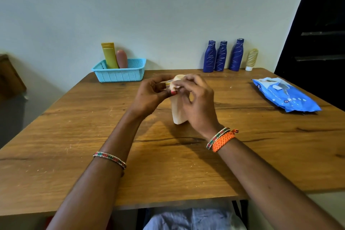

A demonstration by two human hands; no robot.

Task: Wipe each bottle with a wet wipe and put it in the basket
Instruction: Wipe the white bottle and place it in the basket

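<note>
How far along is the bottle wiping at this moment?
Done: a yellow tube and a pink bottle stand in the basket. In hand: both hands, left and right, hold a cream bottle with a wipe at its top. Left: three blue bottles and a small tube by the wall.

You face a plain, pale wall (149, 5), evenly lit, with no markings. The wooden worktop (74, 136) before you shows dark grain cracks, scratches and pale specks, and its far edge sits against that wall. A dark door (321, 33) stands at your right; a brown piece of furniture (9, 76) at your left.
</note>
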